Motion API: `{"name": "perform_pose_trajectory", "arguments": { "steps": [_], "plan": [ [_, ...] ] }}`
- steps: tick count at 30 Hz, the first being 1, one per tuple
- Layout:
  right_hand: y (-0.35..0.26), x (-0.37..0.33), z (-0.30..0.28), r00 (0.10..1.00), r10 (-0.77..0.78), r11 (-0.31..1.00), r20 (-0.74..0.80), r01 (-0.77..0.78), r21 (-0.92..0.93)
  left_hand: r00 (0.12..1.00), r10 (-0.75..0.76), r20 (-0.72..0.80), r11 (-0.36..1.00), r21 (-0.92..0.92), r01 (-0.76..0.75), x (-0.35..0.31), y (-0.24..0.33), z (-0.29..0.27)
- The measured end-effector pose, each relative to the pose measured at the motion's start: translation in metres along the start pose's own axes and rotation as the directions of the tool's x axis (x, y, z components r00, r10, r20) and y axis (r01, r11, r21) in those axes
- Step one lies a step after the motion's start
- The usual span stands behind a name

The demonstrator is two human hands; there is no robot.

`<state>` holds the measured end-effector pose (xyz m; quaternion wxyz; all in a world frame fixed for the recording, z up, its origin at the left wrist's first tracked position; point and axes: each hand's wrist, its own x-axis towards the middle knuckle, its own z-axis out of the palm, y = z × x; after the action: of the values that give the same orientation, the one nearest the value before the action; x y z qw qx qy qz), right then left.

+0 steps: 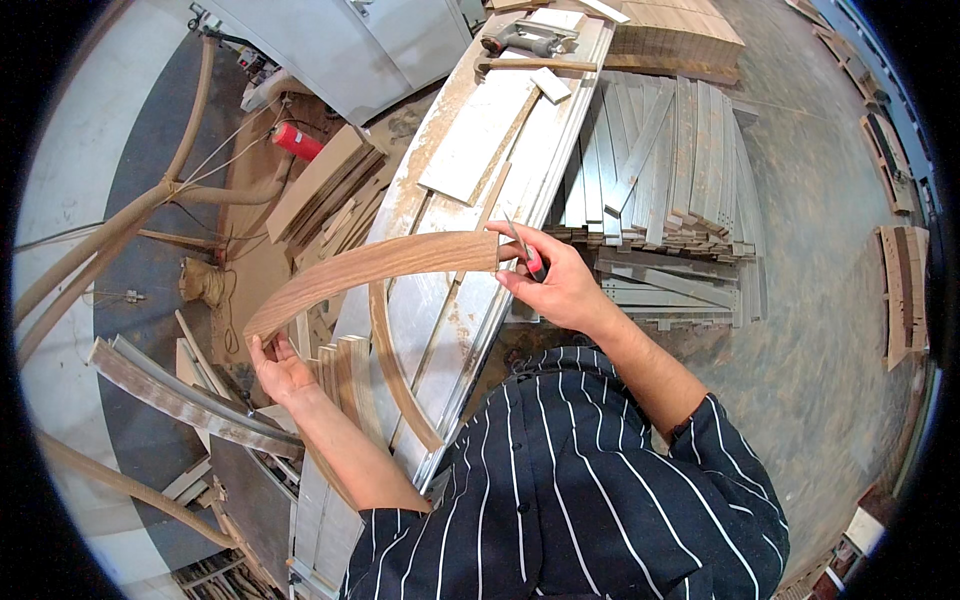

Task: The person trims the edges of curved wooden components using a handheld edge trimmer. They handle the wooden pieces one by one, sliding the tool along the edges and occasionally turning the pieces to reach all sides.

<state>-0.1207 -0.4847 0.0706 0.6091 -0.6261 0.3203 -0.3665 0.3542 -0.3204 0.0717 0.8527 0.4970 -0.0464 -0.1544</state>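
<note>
A curved wooden board (pixel 370 262) is held up over the metal-topped bench. My left hand (pixel 284 372) is closed on its lower left end, thumb and fingers at the tip. At the right end my right hand (pixel 556 285) grips the board's edge. That same hand also holds a slim pointed tool with a red and black handle (pixel 536 265), its blade pointing up past the board; whether it is a knife, I cannot tell. Below the board, another curved wooden strip (pixel 388 370) lies on the bench, beside several upright curved pieces (pixel 352 385) near my left forearm.
On the bench (pixel 415 310) lie a white panel (pixel 480 140), a nail-gun-like tool (pixel 530 40) and sawdust. Stacked curved strips (pixel 660 150) stand right of it. Boards (pixel 325 185), a red cylinder (pixel 297 141) and brown hoses (pixel 130 215) are at the left.
</note>
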Motion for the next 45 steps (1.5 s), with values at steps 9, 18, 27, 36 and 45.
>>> {"name": "perform_pose_trajectory", "arguments": {
  "steps": [9, 18, 27, 36, 45],
  "plan": [
    [0.008, -0.001, -0.001, 1.000, 0.022, 0.998, -0.009, -0.022, -0.060, 0.992, -0.056, -0.116, 0.994, 0.088, 0.066, -0.006, -0.003, -0.002],
    [0.005, -0.002, -0.003, 1.000, 0.027, 0.999, 0.005, -0.027, -0.021, 0.983, -0.079, -0.167, 0.991, 0.095, 0.096, -0.010, -0.008, -0.003],
    [0.007, 0.000, -0.002, 1.000, 0.014, 1.000, 0.013, -0.014, 0.018, 0.994, -0.032, -0.107, 0.997, 0.062, 0.039, -0.010, -0.006, -0.002],
    [-0.002, 0.000, -0.002, 0.999, 0.018, 0.993, 0.036, -0.022, 0.115, 0.998, 0.008, -0.059, 0.999, 0.032, -0.006, -0.019, -0.005, 0.003],
    [-0.014, 0.000, 0.000, 0.999, 0.034, 0.987, 0.040, -0.040, 0.153, 0.999, -0.038, -0.028, 0.999, 0.015, 0.038, -0.005, -0.013, -0.012]
  ]
}}
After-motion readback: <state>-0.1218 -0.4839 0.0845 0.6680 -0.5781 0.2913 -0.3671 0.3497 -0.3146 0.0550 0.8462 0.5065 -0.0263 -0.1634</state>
